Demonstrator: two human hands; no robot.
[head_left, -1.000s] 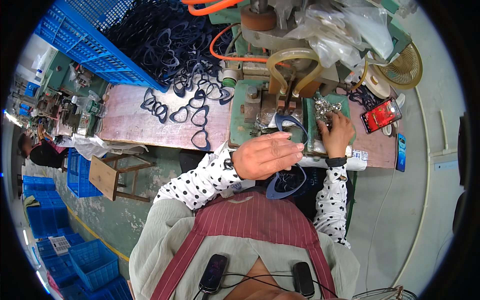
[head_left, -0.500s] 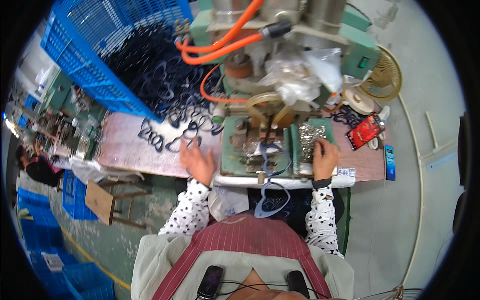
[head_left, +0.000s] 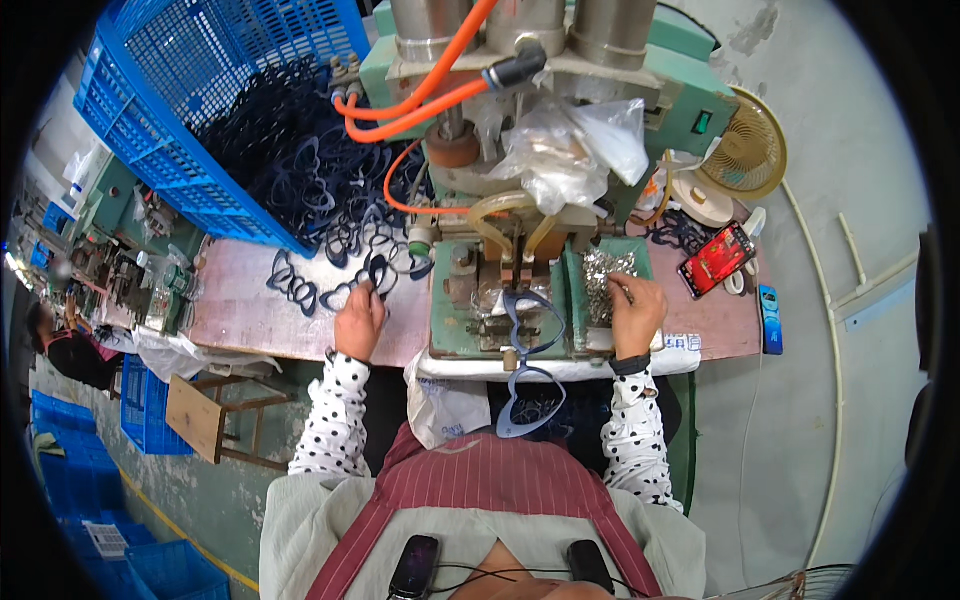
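My left hand [head_left: 360, 320] is closed over the pink tabletop, its fingertips pinching a dark eyeglass frame [head_left: 377, 268] beside several loose ones. A blue-grey eyeglass frame [head_left: 512, 425] sits in the green press [head_left: 455, 325]; one of its rims is under the press head, the other hangs out past the table's front edge. At the tray of small shiny metal parts [head_left: 605, 268], my right hand [head_left: 637, 315] has thumb and fingers pressed together. Whatever may be between those fingertips is too small to make out.
A tilted blue crate [head_left: 165, 165] spills dark frames [head_left: 300, 180] onto the table's left. Orange hoses [head_left: 415, 112] cross the press above my hands. To the right lie a red-screened phone [head_left: 717, 262] and a fan [head_left: 750, 150]. A wooden stool [head_left: 195, 418] stands left; another person sits farther off.
My left hand has drawn slightly left and gone from spread fingers to a pinch on a dark eyeglass frame. My right hand stays at the metal parts, still pinched.
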